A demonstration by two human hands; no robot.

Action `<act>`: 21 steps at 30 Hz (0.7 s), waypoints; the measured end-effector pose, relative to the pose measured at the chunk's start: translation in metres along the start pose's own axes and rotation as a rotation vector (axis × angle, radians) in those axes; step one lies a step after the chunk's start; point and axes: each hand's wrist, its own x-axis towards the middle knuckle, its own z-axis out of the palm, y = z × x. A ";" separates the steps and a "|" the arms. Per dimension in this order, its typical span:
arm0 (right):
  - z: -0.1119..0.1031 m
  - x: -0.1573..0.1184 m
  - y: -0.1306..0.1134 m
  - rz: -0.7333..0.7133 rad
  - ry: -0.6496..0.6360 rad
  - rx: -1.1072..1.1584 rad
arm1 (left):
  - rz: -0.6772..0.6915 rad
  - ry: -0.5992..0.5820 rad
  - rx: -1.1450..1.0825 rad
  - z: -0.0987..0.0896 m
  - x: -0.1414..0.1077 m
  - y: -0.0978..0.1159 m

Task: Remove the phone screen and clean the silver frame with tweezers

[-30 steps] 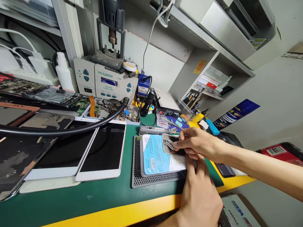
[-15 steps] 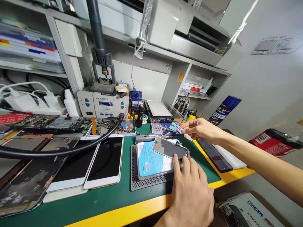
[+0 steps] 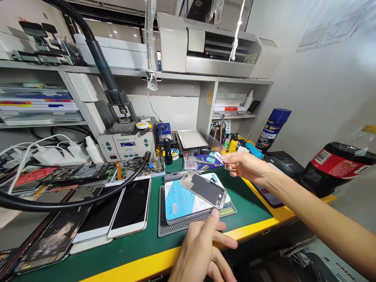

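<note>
A small phone screen (image 3: 204, 188), its grey back facing up, lies at a slant on a blue and white box (image 3: 178, 199). The box rests on a grey perforated mat (image 3: 167, 231). My left hand (image 3: 205, 246) is just in front of the box with fingers spread and nothing in it, the index fingertip near the screen's lower end. Beyond the box on the right, my right hand (image 3: 242, 166) pinches a small white labelled piece (image 3: 219, 156) over a purple and teal packet (image 3: 210, 159).
Two white-framed phones (image 3: 131, 207) and opened phone parts lie on the left, crossed by a thick black hose (image 3: 73, 205). A hot-air station (image 3: 126, 145) stands behind. A blue spray can (image 3: 272, 129) and dark bottle (image 3: 335, 168) stand right.
The view has turned, showing more of the upper shelf. My left hand has drawn back from the small screen, its fingers now spread. My right hand keeps its pinch near the packet.
</note>
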 end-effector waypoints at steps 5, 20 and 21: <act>0.004 0.003 0.001 -0.033 -0.055 0.076 | -0.091 0.011 -0.333 0.025 0.018 0.011; 0.033 -0.031 0.010 -0.111 -0.343 0.114 | 0.337 0.209 0.300 -0.018 -0.006 -0.013; 0.038 -0.039 0.012 -0.130 -0.357 0.099 | 0.351 0.240 0.324 -0.023 -0.005 -0.017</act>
